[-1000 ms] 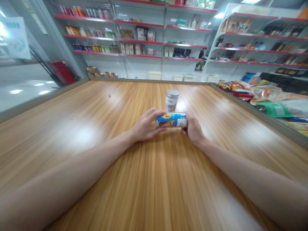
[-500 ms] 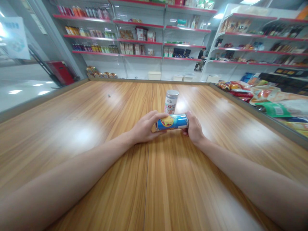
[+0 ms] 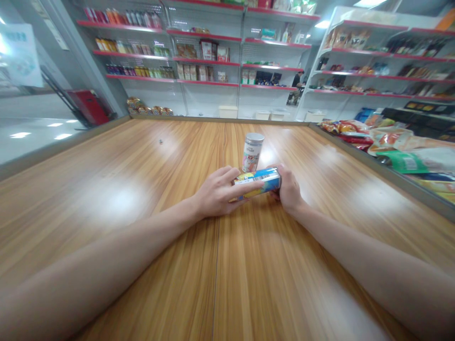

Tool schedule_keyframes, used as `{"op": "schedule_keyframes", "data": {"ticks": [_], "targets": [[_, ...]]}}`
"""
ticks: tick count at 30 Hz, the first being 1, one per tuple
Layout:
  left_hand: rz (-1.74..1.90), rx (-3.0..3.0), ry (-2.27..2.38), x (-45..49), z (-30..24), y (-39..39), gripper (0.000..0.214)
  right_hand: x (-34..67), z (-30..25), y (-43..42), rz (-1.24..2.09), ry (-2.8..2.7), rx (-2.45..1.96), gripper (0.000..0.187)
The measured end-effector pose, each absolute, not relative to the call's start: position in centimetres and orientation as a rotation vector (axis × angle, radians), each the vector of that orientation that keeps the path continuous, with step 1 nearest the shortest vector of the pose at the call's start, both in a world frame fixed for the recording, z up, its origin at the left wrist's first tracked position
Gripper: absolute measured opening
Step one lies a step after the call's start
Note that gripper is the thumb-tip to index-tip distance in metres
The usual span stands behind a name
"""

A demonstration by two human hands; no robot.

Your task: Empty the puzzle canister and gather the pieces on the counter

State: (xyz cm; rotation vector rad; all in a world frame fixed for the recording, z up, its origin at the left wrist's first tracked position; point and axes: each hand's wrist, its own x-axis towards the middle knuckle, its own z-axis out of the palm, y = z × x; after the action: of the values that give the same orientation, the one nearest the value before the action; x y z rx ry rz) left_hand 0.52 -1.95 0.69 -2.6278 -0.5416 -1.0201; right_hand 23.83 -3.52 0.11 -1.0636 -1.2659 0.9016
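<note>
Left hand [image 3: 220, 189]: partly closed around the left end of the blue can [image 3: 263, 177], with one digit laid along the can's near side. Right hand [image 3: 289, 189]: curled against the can's right end, some of its fingertips hidden behind and below. The can lies on its side between the two hands, its right end a little higher in view. Whether it touches the table [image 3: 249, 274] cannot be determined.

Handling assessment: the left hand would do best to grip lightly and lift that long digit off the printed panel, as it crosses close to the barcode [image 3: 261, 178]. The right hand would do best to support the end rim evenly, so that the can turns about its own length without slipping. Both hands should leave clearance from the white can [image 3: 251, 156], which stands upright just beyond them.

Materials, left to right: left of and beyond the left hand, a small item [image 3: 160, 141] rests on the table, too small to identify. The tabletop is wood-grained and smooth, with glossy reflections and a seam running toward the wearer. The white can is a straight cylinder with a printed body and a silvery lid [image 3: 254, 138]. The blue can is a slimmer cylinder, shiny and probably metal, printed blue and yellow. Well to the right of the right hand, glossy, crumpled packets [image 3: 408, 163] appear soft and flexible.
</note>
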Motion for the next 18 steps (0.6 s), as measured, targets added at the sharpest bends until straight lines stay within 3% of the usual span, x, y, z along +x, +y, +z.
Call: {"op": "schedule_keyframes", "data": {"ticks": [4,7,9,14,18], "targets": [[-0.932,-2.817,-0.665,1.0,0.3,-1.8,0.074,23.7,0.2,-4.0,0.830,-1.277,-0.968,0.041],[-0.816,-3.065,-0.583,1.5,0.0,-1.8,0.096,23.0,0.3,-4.5,0.684,-1.372,-0.896,0.054],[-0.807,-3.152,-0.567,1.6,-0.2,-1.8,0.099,22.8,0.3,-4.5,0.575,-1.421,-0.893,0.059],[-1.233,-3.069,-1.037,1.3,-1.8,-0.2,0.104,24.9,-0.1,-2.1,0.219,-1.358,-1.116,0.068],[-1.472,-2.936,-1.529,1.4,-2.9,3.4,0.115,28.0,-1.0,1.2,0.210,-1.418,-1.409,0.059]]}}
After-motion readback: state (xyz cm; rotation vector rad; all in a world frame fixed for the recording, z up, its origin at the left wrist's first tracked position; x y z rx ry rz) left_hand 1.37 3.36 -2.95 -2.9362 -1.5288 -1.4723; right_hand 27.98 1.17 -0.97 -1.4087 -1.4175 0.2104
